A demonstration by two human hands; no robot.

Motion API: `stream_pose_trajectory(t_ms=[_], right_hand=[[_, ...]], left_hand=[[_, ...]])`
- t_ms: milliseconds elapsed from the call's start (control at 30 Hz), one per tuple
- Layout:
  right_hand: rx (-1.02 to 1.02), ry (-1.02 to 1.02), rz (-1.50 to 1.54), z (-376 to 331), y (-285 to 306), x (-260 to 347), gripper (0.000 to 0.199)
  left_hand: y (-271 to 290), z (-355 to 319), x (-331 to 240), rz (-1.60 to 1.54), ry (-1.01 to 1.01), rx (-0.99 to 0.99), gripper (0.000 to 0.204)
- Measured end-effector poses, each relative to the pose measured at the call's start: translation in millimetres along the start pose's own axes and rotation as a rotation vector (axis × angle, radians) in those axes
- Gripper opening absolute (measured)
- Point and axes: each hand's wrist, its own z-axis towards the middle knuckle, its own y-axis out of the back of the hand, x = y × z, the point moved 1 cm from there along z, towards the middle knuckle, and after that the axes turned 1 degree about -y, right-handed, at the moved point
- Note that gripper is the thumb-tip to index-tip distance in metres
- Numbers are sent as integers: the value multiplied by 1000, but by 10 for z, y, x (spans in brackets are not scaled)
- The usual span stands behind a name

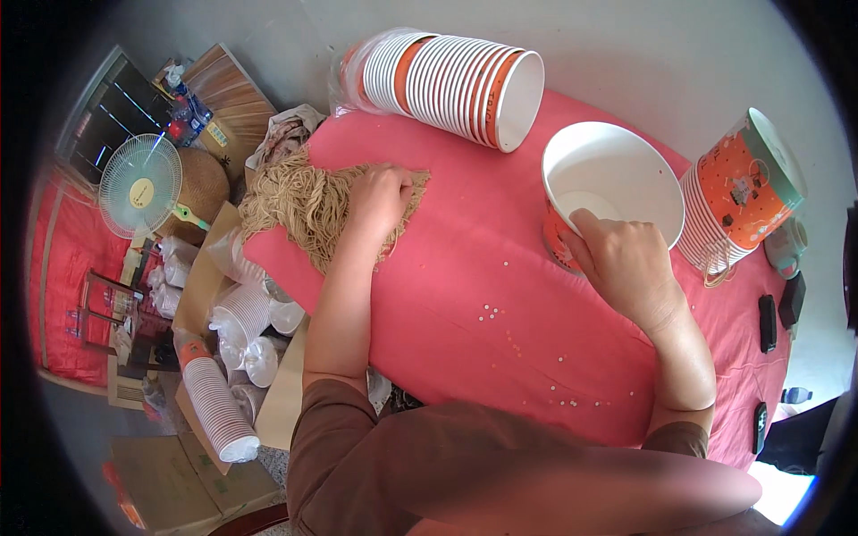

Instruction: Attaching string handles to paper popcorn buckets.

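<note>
My left hand (381,198) is closed on the end of a bundle of beige strings (290,205), which lies spread over the left end of the pink-covered table. Its fingertips are partly hidden. To the right, my right hand (623,261) grips the near rim of a large white-lined paper bucket (617,170) with an orange outside, thumb over the edge. The bucket stands upright, tipped slightly toward me, and its pale inside shows nothing I can make out. Small white and orange dots (488,312) of paper lie scattered on the cloth between my forearms.
A long stack of paper buckets (447,85) lies on its side against the wall. Another stack stands upside down (746,192) at the right, a string loop hanging from it. Dark handheld items (767,323) lie by the right edge. A carton (210,295) of wrapped cups and a fan (140,192) are at left.
</note>
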Motion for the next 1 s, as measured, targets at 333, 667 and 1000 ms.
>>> stream_pose_trajectory(t_ms=[333, 667, 1000], right_hand=[[-7, 18, -32, -1, -14, -2, 24], [-54, 63, -95, -9, -21, -27, 28], [54, -38, -3, -8, 12, 39, 22]], left_hand=[[139, 24, -203, -70, -130, -186, 5], [120, -834, -1817, -921, -1093, 69, 8], [55, -532, -1379, -1246, -194, 73, 6]])
